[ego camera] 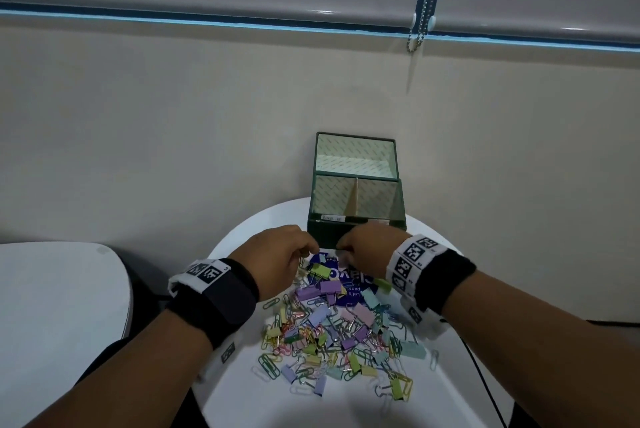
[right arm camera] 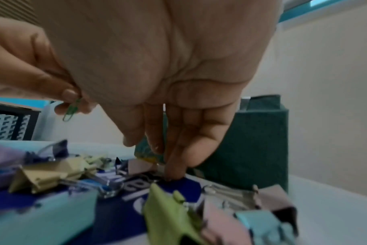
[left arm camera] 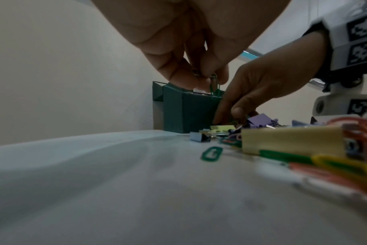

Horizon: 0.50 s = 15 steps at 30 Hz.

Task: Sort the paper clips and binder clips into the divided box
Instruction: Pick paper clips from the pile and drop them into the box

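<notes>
A dark green box with a paper divider stands open at the table's far edge, both front compartments looking bare. Pastel binder clips and paper clips lie heaped before it, partly on a blue card. My left hand hovers just in front of the box and pinches a green paper clip. My right hand points its fingertips down onto the blue card beside a small pinkish binder clip; whether it pinches anything is hidden.
The round white table carries the pile, and a loose green paper clip lies left of the heap. A second white tabletop sits to the left. A wall rises right behind the box. A black cable runs along the right.
</notes>
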Each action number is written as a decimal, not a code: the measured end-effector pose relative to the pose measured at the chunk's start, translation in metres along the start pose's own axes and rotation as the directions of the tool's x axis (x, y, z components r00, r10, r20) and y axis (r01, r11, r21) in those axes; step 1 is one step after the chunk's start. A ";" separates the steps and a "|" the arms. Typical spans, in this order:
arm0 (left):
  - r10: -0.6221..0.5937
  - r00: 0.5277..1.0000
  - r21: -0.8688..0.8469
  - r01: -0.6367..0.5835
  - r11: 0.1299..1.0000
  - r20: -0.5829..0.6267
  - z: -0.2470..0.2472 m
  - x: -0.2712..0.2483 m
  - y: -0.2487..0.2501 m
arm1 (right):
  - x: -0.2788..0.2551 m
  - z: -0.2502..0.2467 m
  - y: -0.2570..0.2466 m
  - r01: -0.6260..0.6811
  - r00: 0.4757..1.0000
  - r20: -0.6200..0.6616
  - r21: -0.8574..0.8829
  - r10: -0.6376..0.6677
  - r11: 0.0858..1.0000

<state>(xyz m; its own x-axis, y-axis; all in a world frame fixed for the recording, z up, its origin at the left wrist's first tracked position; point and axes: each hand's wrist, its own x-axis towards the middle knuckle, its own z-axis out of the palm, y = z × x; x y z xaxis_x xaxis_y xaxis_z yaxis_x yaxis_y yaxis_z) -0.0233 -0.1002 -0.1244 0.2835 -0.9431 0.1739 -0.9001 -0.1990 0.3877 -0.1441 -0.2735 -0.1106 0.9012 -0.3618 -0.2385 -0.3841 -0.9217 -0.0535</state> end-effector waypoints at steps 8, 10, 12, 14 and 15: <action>-0.041 0.999 0.015 0.041 0.999 0.005 0.000 0.000 -0.001 | -0.003 0.003 0.001 -0.025 1.000 0.003 0.350 0.026 0.936; -0.045 0.999 0.007 0.045 0.999 0.018 -0.001 0.001 0.000 | -0.009 -0.001 0.006 -0.042 0.999 0.007 0.519 0.046 0.854; -0.041 0.999 0.013 0.041 0.999 0.025 -0.001 0.001 0.001 | -0.015 -0.004 0.013 -0.046 0.999 0.019 0.692 0.046 0.720; -0.036 0.999 0.017 0.036 0.999 0.030 0.000 0.002 0.001 | -0.022 -0.010 0.016 -0.058 0.998 0.029 0.856 0.065 0.514; -0.033 0.999 0.019 0.032 0.999 0.031 0.000 0.002 0.000 | -0.025 -0.013 0.017 -0.047 0.997 0.016 0.912 0.079 0.408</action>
<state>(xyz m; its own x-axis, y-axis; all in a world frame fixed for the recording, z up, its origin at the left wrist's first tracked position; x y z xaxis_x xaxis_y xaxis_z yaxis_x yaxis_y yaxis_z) -0.0231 -0.1017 -0.1239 0.3023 -0.9439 0.1328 -0.8967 -0.2343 0.3756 -0.1707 -0.2818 -0.0927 0.8645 -0.4314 -0.2578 -0.3821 -0.2309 -0.8948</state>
